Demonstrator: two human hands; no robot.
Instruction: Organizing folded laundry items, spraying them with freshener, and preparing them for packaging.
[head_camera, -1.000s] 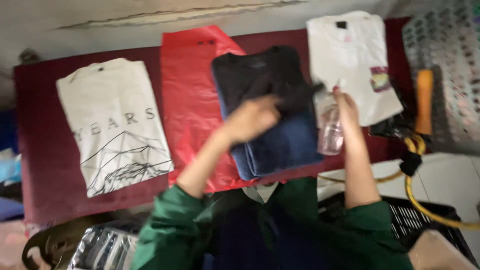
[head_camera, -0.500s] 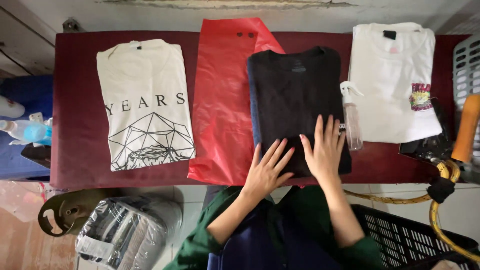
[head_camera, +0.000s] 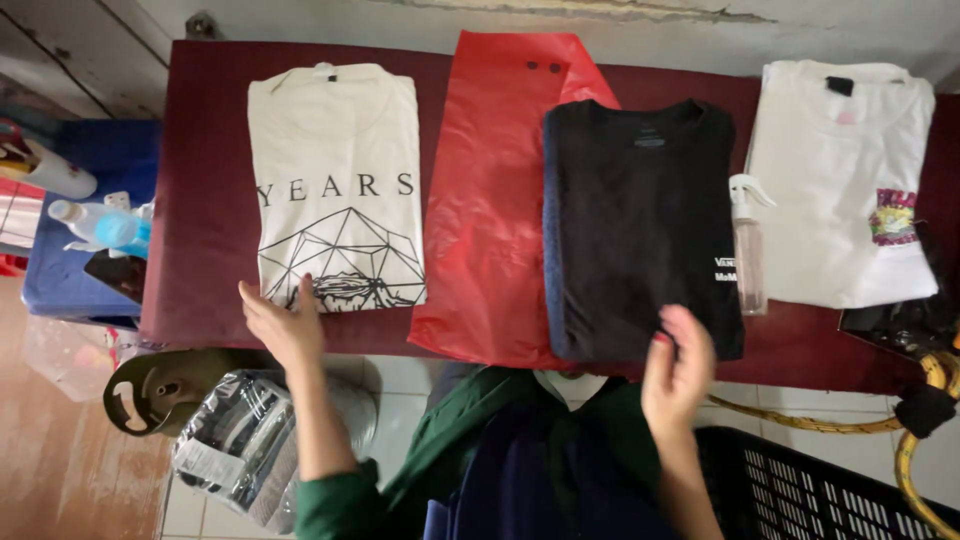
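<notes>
1. Moved since half a second back: both hands off the black folded t-shirt (head_camera: 642, 228); left hand (head_camera: 283, 325) swung out to the cream printed t-shirt (head_camera: 337, 186), right hand (head_camera: 679, 363) pulled back toward the body.
2. Head view, left hand: fingers spread loosely, open, holding nothing; fingertips touching or just over the cream shirt's lower left corner, contact hard to call. Green sleeve (head_camera: 335, 505) cut off by the bottom edge.
3. Right hand: open, fingers together and slightly curled, motion-blurred; hovering at the near hem of the black shirt, overlapping its lower right corner. Touching or not, cannot tell. Forearm running out of frame at the bottom.
4. Black shirt: flat, folded, on the maroon table (head_camera: 205, 200), left edge lying over a red plastic bag (head_camera: 493, 200). Small white marking near its right edge, partly hidden at the fold.
5. Clear spray bottle (head_camera: 748, 250) lying just beside the black shirt on its right, touching or nearly so, overlapping the edge of a white folded t-shirt (head_camera: 845, 185).
6. White shirt's lower right partly covered by dark clutter (head_camera: 900, 320), unreadable.
7. Off-table: blue surface (head_camera: 70, 230) at left with bottles, partly cut off; wrapped bundle in clear plastic (head_camera: 235, 440) on the floor; black crate (head_camera: 800, 490) and yellow hose (head_camera: 920, 440) at right, both cropped.
</notes>
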